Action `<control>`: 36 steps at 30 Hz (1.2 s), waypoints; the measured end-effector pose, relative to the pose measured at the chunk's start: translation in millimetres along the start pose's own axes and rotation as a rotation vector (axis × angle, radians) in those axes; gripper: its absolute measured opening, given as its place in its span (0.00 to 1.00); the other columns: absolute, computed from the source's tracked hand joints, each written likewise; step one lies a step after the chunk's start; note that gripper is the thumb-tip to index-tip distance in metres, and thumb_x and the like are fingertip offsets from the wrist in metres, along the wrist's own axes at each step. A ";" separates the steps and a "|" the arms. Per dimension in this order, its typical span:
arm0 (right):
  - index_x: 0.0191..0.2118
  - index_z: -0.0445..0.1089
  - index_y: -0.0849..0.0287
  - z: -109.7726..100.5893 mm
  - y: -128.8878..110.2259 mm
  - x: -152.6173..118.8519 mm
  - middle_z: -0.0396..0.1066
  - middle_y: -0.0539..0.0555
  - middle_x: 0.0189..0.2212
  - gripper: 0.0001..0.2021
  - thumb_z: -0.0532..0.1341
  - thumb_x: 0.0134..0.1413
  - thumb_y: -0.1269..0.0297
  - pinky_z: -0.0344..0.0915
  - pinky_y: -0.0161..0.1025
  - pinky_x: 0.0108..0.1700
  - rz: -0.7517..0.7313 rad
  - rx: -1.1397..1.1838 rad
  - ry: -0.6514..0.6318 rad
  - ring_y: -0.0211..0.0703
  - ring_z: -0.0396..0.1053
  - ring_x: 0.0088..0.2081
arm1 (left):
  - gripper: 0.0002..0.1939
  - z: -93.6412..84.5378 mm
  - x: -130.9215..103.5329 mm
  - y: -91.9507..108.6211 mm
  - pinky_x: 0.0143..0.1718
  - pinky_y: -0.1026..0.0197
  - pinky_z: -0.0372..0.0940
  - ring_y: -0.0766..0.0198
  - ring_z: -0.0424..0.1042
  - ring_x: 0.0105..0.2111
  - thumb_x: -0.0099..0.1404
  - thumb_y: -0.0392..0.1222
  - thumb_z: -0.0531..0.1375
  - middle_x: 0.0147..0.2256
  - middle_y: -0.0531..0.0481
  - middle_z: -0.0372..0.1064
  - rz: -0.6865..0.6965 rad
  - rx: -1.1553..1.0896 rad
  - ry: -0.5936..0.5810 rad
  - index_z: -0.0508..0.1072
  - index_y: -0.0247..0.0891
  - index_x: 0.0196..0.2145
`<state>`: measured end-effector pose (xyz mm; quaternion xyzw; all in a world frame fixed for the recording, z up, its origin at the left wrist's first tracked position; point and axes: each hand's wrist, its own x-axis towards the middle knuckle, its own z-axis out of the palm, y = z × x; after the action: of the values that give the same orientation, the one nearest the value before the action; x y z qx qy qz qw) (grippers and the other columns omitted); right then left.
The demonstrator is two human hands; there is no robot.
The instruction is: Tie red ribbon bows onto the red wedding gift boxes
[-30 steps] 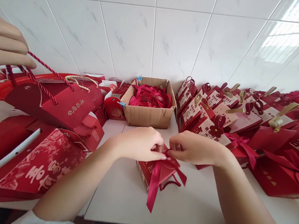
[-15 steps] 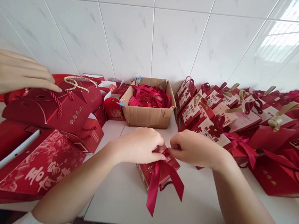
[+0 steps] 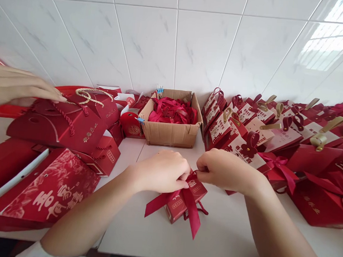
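A small red gift box (image 3: 177, 207) lies on the white table in front of me, with a twisted red cord handle at its near right side. A dark red satin ribbon (image 3: 192, 216) sits on top of it, its two tails spread toward me. My left hand (image 3: 167, 172) is closed in a pinch on the ribbon over the box. My right hand (image 3: 220, 168) is closed beside it, thumb and fingers pinched on the ribbon at the box's far edge. The fingertips partly hide the ribbon's middle.
Behind the box stands a cardboard box (image 3: 171, 134) of red ribbons. Larger red gift boxes (image 3: 78, 126) crowd the left, where another person's hand (image 3: 18, 89) touches one. Rows of finished-looking red and white gift boxes (image 3: 242, 146) fill the right. A tiled wall (image 3: 143, 42) rises behind.
The gift box has turned slightly, and the ribbon's left tail has swung out to the left. My hands keep their pinch. The other person's hand has shifted slightly.
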<state>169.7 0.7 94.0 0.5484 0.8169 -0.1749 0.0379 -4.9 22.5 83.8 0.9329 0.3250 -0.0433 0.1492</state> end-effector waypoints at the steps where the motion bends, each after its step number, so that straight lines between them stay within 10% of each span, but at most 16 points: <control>1: 0.16 0.48 0.59 -0.8 -0.3 -0.7 0.49 0.45 0.08 0.13 0.53 0.46 0.73 0.40 0.36 0.22 -0.002 0.009 -0.007 0.30 0.47 0.12 | 0.17 -0.4 -0.2 0.1 0.23 0.61 0.48 0.66 0.62 0.20 0.62 0.42 0.59 0.20 0.54 0.69 0.005 0.001 -0.005 0.65 0.37 0.17; 12: 0.18 0.52 0.59 0.3 2.8 -7.4 0.54 0.47 0.11 0.18 0.54 0.56 0.64 0.42 0.36 0.22 -0.013 0.001 0.035 0.31 0.50 0.14 | 0.15 -6.5 -0.7 -9.9 0.22 0.62 0.50 0.68 0.61 0.20 0.61 0.48 0.61 0.22 0.55 0.67 -0.040 -0.175 -0.029 0.69 0.38 0.22; 20: 0.26 0.65 0.57 -1.9 12.1 -42.5 0.67 0.50 0.22 0.17 0.54 0.60 0.51 0.50 0.35 0.23 -0.058 0.066 0.164 0.37 0.61 0.22 | 0.13 4.1 -52.9 -14.0 0.32 0.64 0.59 0.67 0.64 0.30 0.66 0.49 0.56 0.30 0.55 0.64 -0.219 -0.273 0.460 0.62 0.40 0.29; 23: 0.36 0.67 0.55 14.2 1.2 -54.5 0.70 0.49 0.28 0.10 0.59 0.57 0.54 0.55 0.35 0.27 -0.118 0.124 0.227 0.40 0.67 0.28 | 0.10 32.8 -69.8 -4.7 0.37 0.62 0.61 0.65 0.65 0.33 0.66 0.42 0.56 0.30 0.53 0.63 -0.224 -0.260 0.592 0.61 0.39 0.28; 28: 0.54 0.62 0.58 54.1 -14.1 -63.9 0.69 0.57 0.44 0.27 0.67 0.48 0.67 0.64 0.40 0.35 -0.083 0.130 0.230 0.50 0.71 0.39 | 0.05 61.9 -66.3 15.0 0.50 0.55 0.61 0.59 0.66 0.45 0.65 0.39 0.57 0.40 0.47 0.66 -0.246 -0.183 0.821 0.70 0.40 0.31; 36: 0.40 0.72 0.57 111.4 9.4 -54.6 0.70 0.51 0.29 0.06 0.59 0.59 0.72 0.65 0.32 0.28 -0.229 0.482 0.768 0.36 0.68 0.26 | 0.05 69.4 -25.4 28.4 0.53 0.47 0.61 0.53 0.65 0.50 0.63 0.37 0.58 0.45 0.45 0.70 -0.230 -0.123 0.874 0.74 0.39 0.31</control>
<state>185.3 -80.7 1.4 0.4728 0.7632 -0.1472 -0.4151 -6.1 -35.0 29.4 0.8109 0.4610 0.3573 0.0475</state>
